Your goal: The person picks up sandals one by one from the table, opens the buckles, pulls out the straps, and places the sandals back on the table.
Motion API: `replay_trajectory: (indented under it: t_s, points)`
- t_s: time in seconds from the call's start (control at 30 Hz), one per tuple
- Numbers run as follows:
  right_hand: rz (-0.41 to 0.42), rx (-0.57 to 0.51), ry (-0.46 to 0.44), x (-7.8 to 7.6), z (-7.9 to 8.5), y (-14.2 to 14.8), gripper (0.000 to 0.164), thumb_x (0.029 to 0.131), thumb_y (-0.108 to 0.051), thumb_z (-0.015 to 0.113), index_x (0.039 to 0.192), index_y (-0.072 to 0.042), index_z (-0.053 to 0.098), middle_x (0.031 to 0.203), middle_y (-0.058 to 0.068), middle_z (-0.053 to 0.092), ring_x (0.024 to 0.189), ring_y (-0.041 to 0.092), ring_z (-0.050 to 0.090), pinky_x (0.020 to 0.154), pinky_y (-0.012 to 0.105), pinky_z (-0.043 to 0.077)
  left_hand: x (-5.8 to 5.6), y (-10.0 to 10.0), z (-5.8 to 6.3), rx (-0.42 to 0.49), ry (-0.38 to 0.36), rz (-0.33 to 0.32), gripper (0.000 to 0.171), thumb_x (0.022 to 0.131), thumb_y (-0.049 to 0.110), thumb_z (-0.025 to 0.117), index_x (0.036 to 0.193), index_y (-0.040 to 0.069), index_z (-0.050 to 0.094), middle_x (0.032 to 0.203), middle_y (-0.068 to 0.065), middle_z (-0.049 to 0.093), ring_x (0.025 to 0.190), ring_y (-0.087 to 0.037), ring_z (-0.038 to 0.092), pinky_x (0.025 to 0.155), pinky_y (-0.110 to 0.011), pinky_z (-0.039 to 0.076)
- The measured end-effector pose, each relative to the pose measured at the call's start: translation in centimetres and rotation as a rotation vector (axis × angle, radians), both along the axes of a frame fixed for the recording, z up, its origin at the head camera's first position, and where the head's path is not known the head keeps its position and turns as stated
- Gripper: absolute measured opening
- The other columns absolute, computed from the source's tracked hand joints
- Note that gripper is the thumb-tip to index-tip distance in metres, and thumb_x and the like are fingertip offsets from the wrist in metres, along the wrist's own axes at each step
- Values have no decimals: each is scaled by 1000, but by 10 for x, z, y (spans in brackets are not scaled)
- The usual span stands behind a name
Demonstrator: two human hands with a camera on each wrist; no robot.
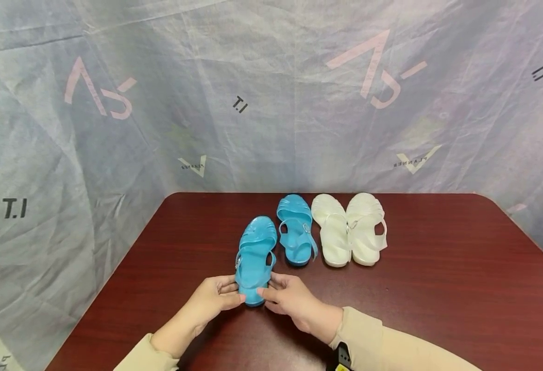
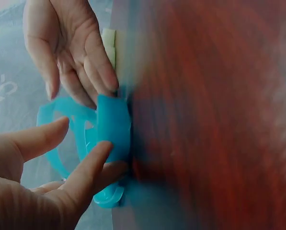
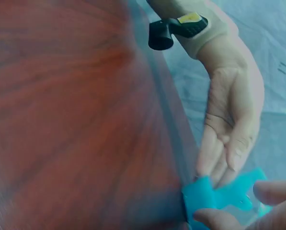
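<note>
A blue strappy sandal point(image 1: 256, 257) lies on the table, toe pointing away from me, between both hands. My left hand point(image 1: 213, 299) touches the left side of its heel, fingers fairly straight and thumb over the heel edge. On the opposite side, my right hand point(image 1: 294, 299) touches the heel with extended fingers. In the left wrist view the heel point(image 2: 115, 124) faces the camera, with fingers on either side. The right wrist view shows only part of the sandal point(image 3: 200, 194). A second blue sandal point(image 1: 297, 237) lies just beyond, to the right.
Two white sandals point(image 1: 335, 242) point(image 1: 364, 232) lie side by side right of the second blue one, toes toward the back edge. The dark red wooden table point(image 1: 438, 288) stands against a grey printed cloth point(image 1: 271, 103). A black wrist strap point(image 1: 343, 355) shows at my right cuff.
</note>
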State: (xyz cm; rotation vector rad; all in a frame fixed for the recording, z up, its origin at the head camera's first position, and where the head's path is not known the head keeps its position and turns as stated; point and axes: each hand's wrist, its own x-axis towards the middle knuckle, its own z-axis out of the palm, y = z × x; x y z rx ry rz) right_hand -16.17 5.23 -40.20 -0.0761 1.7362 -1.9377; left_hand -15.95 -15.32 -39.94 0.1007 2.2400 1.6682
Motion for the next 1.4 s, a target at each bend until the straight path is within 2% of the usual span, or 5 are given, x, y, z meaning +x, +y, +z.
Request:
replay_trajectory:
  t_s: [0.2, 0.43, 0.57, 0.8, 1.4]
  points:
    - [-50, 31, 34, 0, 1, -6, 70, 93, -5, 61, 146, 16, 21, 149, 35, 29, 140, 43, 30, 101, 46, 47, -1, 5, 0, -7, 51, 0, 64, 83, 4, 74, 135, -18, 43, 128, -32, 57, 116, -37, 61, 89, -36, 55]
    - [-56, 132, 167, 0, -5, -8, 66, 88, 4, 63, 144, 16, 28, 145, 37, 35, 134, 45, 38, 102, 43, 46, -2, 9, -2, -112, 81, 126, 55, 79, -7, 73, 129, -17, 51, 119, -31, 63, 107, -37, 66, 83, -37, 57]
    - [-48, 147, 198, 0, -7, -7, 65, 87, 5, 64, 143, 14, 32, 143, 35, 39, 132, 44, 43, 101, 42, 47, -3, 10, -3, -172, 95, 173, 50, 78, -8, 73, 124, -16, 56, 112, -28, 67, 101, -34, 69, 80, -37, 58]
    - [-76, 160, 228, -2, -6, -7, 63, 88, 2, 64, 143, 14, 34, 146, 32, 38, 135, 43, 40, 103, 42, 46, -8, 11, -3, -206, 136, 176, 46, 77, -7, 75, 119, -14, 60, 106, -24, 70, 96, -30, 71, 78, -35, 59]
    - [-131, 150, 270, -6, -16, -10, 58, 88, 7, 63, 139, 14, 37, 141, 34, 43, 134, 45, 40, 102, 41, 47, -12, 11, 1, -305, 160, 174, 45, 73, -4, 79, 114, -10, 62, 100, -17, 71, 90, -27, 71, 76, -37, 59]
